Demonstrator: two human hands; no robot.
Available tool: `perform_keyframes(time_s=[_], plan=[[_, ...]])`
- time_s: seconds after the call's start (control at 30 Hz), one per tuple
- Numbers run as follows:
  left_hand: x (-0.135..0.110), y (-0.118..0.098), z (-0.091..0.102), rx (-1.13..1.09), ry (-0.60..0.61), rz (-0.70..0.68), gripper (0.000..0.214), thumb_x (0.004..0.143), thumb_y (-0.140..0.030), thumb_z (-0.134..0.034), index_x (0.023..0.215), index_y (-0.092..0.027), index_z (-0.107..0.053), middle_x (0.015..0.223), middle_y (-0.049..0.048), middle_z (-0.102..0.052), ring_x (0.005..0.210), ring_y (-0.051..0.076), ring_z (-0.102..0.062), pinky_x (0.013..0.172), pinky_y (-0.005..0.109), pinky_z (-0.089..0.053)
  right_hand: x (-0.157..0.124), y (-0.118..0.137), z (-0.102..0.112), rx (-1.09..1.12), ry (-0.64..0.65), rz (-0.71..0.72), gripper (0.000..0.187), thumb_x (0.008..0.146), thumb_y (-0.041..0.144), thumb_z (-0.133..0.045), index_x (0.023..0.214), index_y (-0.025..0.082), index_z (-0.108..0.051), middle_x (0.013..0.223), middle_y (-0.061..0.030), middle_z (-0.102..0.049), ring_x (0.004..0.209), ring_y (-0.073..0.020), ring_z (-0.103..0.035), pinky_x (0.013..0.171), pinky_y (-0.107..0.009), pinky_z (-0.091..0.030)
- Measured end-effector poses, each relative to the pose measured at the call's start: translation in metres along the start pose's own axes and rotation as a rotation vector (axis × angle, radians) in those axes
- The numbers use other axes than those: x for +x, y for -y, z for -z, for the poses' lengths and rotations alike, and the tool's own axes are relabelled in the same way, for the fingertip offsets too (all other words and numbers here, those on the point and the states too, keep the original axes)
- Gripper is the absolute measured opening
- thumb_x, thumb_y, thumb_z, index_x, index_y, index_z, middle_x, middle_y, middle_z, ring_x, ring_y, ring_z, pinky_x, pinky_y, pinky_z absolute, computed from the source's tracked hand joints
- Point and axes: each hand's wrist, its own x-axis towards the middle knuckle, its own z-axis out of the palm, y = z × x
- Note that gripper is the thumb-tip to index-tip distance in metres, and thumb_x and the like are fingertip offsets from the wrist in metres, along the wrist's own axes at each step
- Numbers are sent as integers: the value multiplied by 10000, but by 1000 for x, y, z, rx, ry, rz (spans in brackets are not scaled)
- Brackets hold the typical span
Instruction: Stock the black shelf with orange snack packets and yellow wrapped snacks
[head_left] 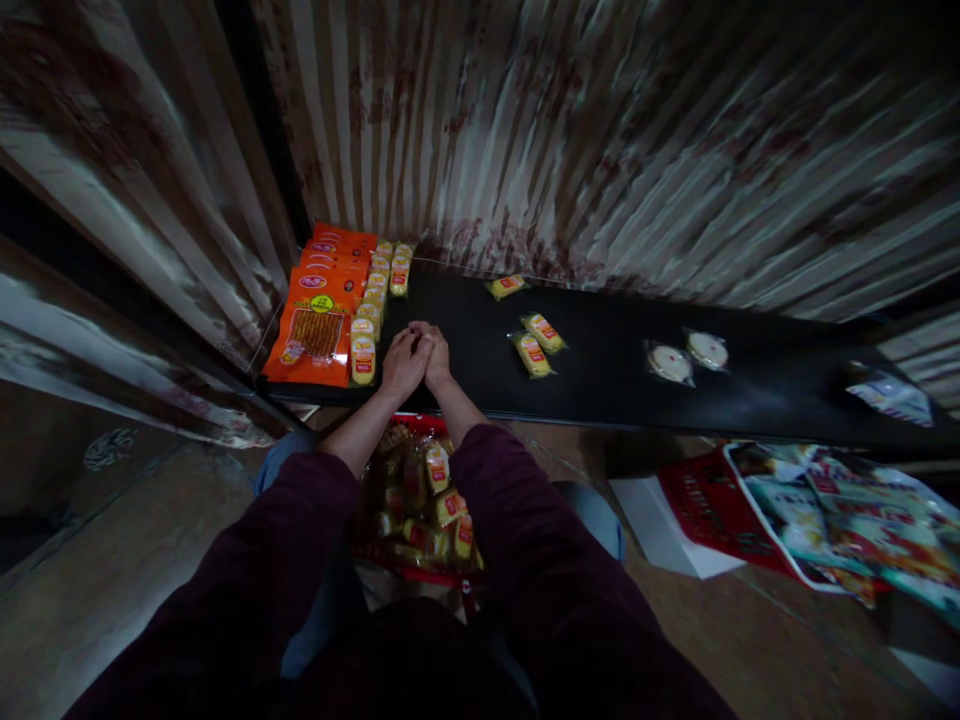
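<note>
My left hand and my right hand meet over the left part of the black shelf. Both have curled fingers, and whatever lies between them is hidden. Just left of my left hand stand rows of small yellow wrapped cakes, lined up front to back. Beyond these, orange snack bags overlap in a stack at the shelf's left end. Below my forearms, a red basket holds many more wrapped cakes.
Loose wrapped cakes lie mid-shelf, with two round white packs farther right. A blue-white packet is near the right end. On the floor at right sits a red basket of snack bags. Striped curtain hangs behind.
</note>
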Motion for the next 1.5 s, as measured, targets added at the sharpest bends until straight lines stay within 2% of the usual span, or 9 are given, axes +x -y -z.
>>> perform_keyframes(time_s=[0.2, 0.4, 0.6, 0.77, 0.93, 1.07, 1.17, 1.27, 1.5], plan=[[-36, 13, 1, 71, -20, -143, 432, 925, -391, -358, 1114, -117, -633, 1308, 129, -549, 1253, 206, -464, 1096, 341, -320, -40, 7, 14, -167, 93, 114, 321, 845, 156, -400, 1094, 184, -600, 1021, -46, -598, 959, -161, -551, 899, -261, -439], [-68, 20, 2, 157, -37, -236, 463, 935, -402, -310, 1089, -116, -641, 1295, 130, -540, 1206, 231, -480, 1075, 375, -342, -76, 17, 23, -292, 131, 120, 357, 843, 137, -412, 1168, 157, -558, 1053, -70, -584, 964, -174, -552, 884, -276, -449], [-100, 29, 9, 143, -11, -351, 481, 939, -411, -274, 1029, -114, -641, 1299, 154, -506, 1210, 232, -452, 1072, 378, -338, -112, 22, 26, -357, 112, 145, 420, 833, 104, -404, 1230, 167, -526, 1104, -84, -562, 996, -176, -538, 916, -292, -443], [-127, 38, 14, 151, 32, -402, 422, 934, -390, -288, 945, -135, -624, 1363, 154, -452, 1275, 239, -395, 1096, 409, -309, -145, 25, 28, -405, 111, 192, 459, 827, 91, -406, 1274, 128, -505, 1224, -132, -511, 1152, -209, -460, 1024, -346, -388], [-149, 44, 15, 86, 58, -422, 363, 927, -366, -326, 1003, -136, -596, 1386, 151, -437, 1337, 238, -341, 1133, 409, -260, -169, 28, 33, -372, 145, 171, 503, 838, 101, -400, 1318, 231, -475, 1315, -84, -448, 1216, -188, -446, 1022, -319, -403], [-168, 49, 11, 79, 88, -282, 370, 924, -375, -338, 1073, -138, -581, 1296, 161, -515, 1249, 227, -454, 1082, 369, -334, -186, 22, 32, -410, 244, 18, 451, 858, 119, -394, 1273, 245, -519, 1222, -85, -538, 1010, -178, -584, 848, -281, -493], [-177, 56, 3, 145, 210, -8, 352, 934, -325, -305, 1069, -169, -591, 1175, 128, -606, 1136, 208, -553, 1010, 340, -399, -197, 10, 28, -528, 349, -124, 372, 859, 110, -412, 1175, 184, -593, 1083, -123, -620, 935, -200, -613, 807, -293, -497], [-178, 64, -5, 254, 307, 258, 288, 891, -252, -390, 1068, -179, -605, 1137, 130, -643, 1073, 234, -604, 955, 357, -429, -208, -3, 26, -609, 389, -119, 374, 811, 57, -461, 1140, 156, -610, 1124, -144, -626, 1027, -220, -593, 885, -313, -472], [-171, 76, -9, 215, 311, 331, 339, 740, -143, -565, 1073, -173, -625, 1105, 150, -674, 1050, 287, -625, 940, 403, -427, -221, -17, 28, -544, 256, -133, 389, 773, 21, -449, 1093, 140, -636, 1130, -136, -628, 1011, -197, -611, 905, -297, -476]])
